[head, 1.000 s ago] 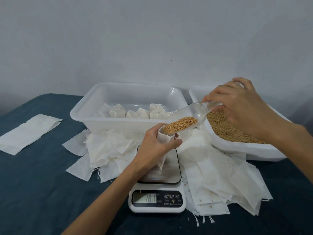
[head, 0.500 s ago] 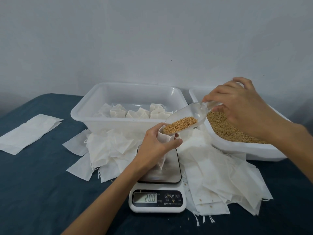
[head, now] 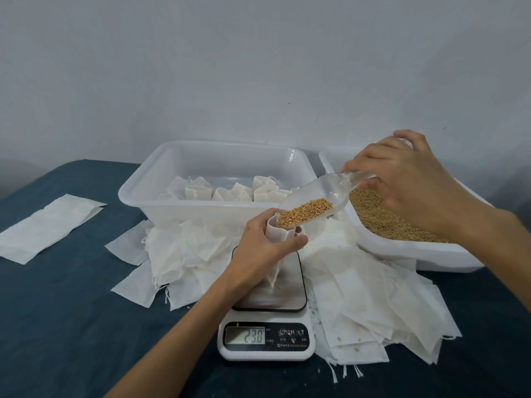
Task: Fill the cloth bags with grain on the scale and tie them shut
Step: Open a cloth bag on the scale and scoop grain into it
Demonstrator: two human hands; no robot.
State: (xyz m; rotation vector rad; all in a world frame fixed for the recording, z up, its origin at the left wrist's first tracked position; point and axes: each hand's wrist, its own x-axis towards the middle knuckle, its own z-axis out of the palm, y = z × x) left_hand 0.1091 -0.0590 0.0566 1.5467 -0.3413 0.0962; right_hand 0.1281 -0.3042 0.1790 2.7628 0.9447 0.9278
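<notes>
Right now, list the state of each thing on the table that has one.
Cloth bag: open-mouthed, standing on the scale, held by the left hand.
Scoop: tilted into the bag mouth, part full of grain, held by the right hand.
Scale: on, display lit.
Left bin: holds filled bags.
Right bin: holds loose grain.
Empty bags: heaped flat.

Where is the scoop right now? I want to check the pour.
In the head view, right of centre: the right hand holds the clear scoop, tilted into the cloth bag above the scale.
</notes>
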